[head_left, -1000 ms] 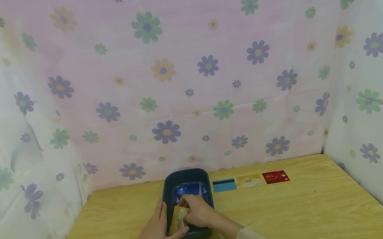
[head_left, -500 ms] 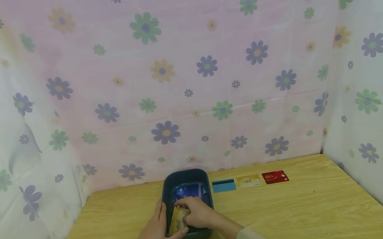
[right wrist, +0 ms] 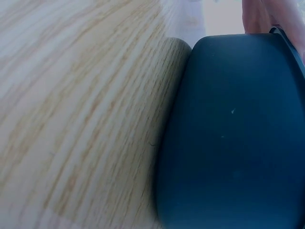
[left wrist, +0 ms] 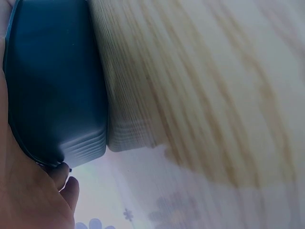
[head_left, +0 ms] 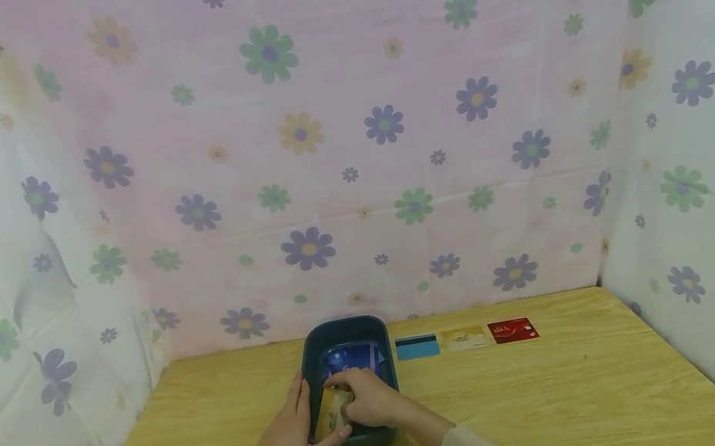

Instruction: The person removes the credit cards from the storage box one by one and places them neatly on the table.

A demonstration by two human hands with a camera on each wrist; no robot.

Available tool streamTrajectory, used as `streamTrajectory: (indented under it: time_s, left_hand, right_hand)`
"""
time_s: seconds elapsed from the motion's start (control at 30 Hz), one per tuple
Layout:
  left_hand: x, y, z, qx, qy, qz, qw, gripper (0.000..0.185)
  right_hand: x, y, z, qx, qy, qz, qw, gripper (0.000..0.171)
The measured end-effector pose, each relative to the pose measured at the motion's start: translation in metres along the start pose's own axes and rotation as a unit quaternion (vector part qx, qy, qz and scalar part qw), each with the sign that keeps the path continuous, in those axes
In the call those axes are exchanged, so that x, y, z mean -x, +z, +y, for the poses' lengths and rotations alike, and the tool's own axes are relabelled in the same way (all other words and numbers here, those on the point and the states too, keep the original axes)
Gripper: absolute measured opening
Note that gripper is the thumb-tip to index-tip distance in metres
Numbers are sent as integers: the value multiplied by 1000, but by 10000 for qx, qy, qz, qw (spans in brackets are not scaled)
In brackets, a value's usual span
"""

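Observation:
A dark blue bin stands on the wooden table, with blue cards lying in its far end. My left hand holds the bin's near left corner, fingers straight along the outer wall and thumb hooked over the rim. My right hand reaches into the bin, its curled fingers pinching a tilted gold card. In the left wrist view the bin fills the left side, against my palm. The right wrist view shows only the bin's outer wall and the table.
Right of the bin, a blue card, a gold card and a red card lie in a row near the table's far edge. Flowered cloth walls close in the table at the back and both sides.

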State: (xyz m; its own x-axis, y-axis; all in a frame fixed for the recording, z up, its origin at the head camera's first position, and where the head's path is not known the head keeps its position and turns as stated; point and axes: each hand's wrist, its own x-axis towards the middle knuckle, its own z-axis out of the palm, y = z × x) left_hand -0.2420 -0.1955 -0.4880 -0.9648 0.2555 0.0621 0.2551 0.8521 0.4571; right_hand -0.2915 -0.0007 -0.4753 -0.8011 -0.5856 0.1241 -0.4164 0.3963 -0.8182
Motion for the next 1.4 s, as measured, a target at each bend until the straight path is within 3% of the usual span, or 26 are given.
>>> streamTrajectory:
  time_s: [0.47, 0.9, 1.0, 1.23, 1.4]
  left_hand:
    - [0, 1, -2, 11, 16, -4, 10000, 121]
    - [1, 0, -1, -7, -8, 7, 10000, 121]
    - [1, 1, -1, -5, 45, -17, 10000, 120]
    - [1, 1, -2, 25, 47, 6, 10000, 120]
    - [1, 0, -1, -19, -1, 32, 10000, 122]
  right_hand:
    - [2, -1, -2, -27, 26, -17, 10000, 50]
    - [1, -6, -7, 440, -96, 205, 9988, 51]
    - [4, -12, -8, 314, -113, 335, 9989, 49]
    - [15, -28, -9, -563, -148, 603, 9965, 47]
    - [24, -42, -4, -809, -168, 782, 9935, 46]
